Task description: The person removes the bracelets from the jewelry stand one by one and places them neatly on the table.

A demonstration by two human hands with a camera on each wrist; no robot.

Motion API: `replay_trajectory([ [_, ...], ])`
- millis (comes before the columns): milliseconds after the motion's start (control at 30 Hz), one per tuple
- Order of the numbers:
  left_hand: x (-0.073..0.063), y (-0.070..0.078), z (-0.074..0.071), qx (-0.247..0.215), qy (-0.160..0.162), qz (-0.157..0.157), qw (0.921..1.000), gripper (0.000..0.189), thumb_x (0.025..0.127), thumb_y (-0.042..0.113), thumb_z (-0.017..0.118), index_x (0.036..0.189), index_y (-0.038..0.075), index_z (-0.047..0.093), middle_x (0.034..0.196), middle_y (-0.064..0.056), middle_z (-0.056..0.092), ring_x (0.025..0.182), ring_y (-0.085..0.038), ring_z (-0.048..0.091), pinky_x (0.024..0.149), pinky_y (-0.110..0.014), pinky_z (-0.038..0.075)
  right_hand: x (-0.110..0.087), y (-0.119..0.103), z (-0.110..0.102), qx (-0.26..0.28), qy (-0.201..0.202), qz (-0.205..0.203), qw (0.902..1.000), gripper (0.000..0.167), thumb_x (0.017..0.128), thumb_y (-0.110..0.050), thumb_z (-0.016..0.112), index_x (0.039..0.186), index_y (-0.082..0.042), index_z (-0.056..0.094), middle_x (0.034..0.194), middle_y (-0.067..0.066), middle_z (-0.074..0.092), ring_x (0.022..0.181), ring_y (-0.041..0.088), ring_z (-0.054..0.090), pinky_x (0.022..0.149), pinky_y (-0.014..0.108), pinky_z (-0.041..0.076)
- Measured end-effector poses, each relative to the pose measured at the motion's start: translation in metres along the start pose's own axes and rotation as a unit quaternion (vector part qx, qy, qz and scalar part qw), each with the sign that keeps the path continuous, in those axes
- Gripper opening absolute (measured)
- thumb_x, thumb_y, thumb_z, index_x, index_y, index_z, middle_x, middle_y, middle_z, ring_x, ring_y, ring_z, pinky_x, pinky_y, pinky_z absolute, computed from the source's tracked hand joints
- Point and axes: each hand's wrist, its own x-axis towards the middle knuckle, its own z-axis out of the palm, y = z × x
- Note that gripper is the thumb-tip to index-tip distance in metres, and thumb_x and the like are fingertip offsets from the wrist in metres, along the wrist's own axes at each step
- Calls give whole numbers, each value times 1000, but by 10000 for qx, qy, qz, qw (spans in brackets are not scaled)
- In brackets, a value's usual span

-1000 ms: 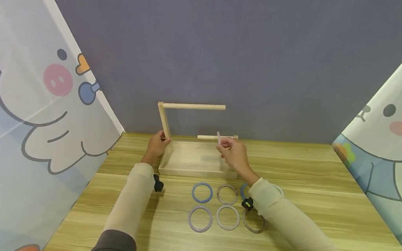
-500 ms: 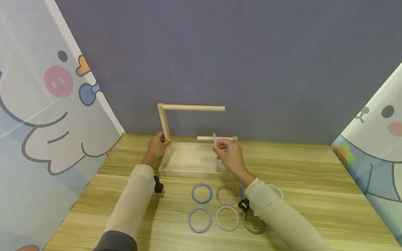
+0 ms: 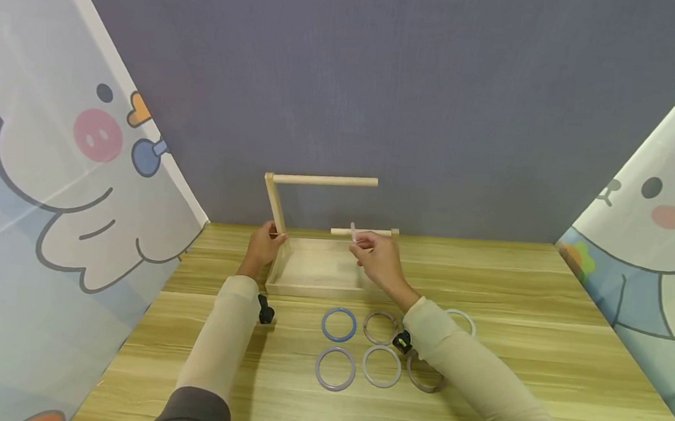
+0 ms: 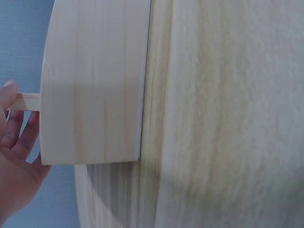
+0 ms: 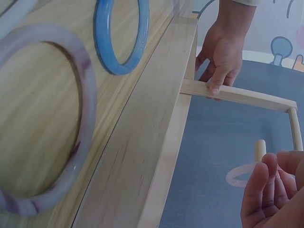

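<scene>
A wooden rack with a shallow tray (image 3: 325, 293) stands on the table. Its left upright (image 3: 275, 202) carries a long upper dowel (image 3: 324, 180); a shorter lower dowel (image 3: 377, 232) sits at the right, its free end pointing left. My left hand (image 3: 261, 243) holds the left upright near its base, thumb and fingers around it in the right wrist view. My right hand (image 3: 378, 258) pinches a pale pink translucent bangle (image 5: 235, 175) upright beside the lower dowel. Whether the bangle encircles that dowel, I cannot tell. Fingers hide part of the bangle.
Several bangles lie in front of the tray: a blue one (image 3: 337, 339), a mottled one (image 3: 366, 328), a lilac one (image 3: 333, 387), a white one (image 3: 380, 385), a brownish one (image 3: 426, 389) and a pale one (image 3: 473, 325). A grey panel (image 3: 347, 92) rises behind.
My right hand has shifted left with the bangle, toward the lower dowel's free end. The left hand stays on the upright.
</scene>
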Motion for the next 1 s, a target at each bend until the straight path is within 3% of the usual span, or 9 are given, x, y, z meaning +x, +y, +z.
replay_trajectory([
  [200,-2,1,0,-36,49,9,10000,46,106,22,56,143,-3,46,142,-26,55,130,-41,56,105,-53,50,1,-4,6,138,-71,46,9999,25,92,-9,74,116,-2,73,100,17,77,71,37,74,55,23,57],
  [467,-3,1,-2,18,53,-35,10000,46,106,23,56,143,-3,47,141,-26,56,130,-41,56,106,-53,50,2,-9,15,-74,-90,50,9999,23,93,-14,75,114,-5,74,98,13,79,60,16,72,54,24,57],
  [733,-3,2,-1,92,131,154,9998,44,105,23,58,139,-3,51,137,-26,59,125,-41,59,100,-50,53,3,-10,22,-92,-129,25,9999,23,93,-12,75,115,-6,75,98,11,79,60,16,72,51,24,56],
  [1000,-1,-1,-1,3,-36,22,10000,45,107,23,54,144,-2,46,143,-25,55,130,-41,55,105,-52,50,5,-11,29,16,-189,-126,9997,23,93,-13,75,114,-5,74,97,12,78,62,20,73,54,24,58],
])
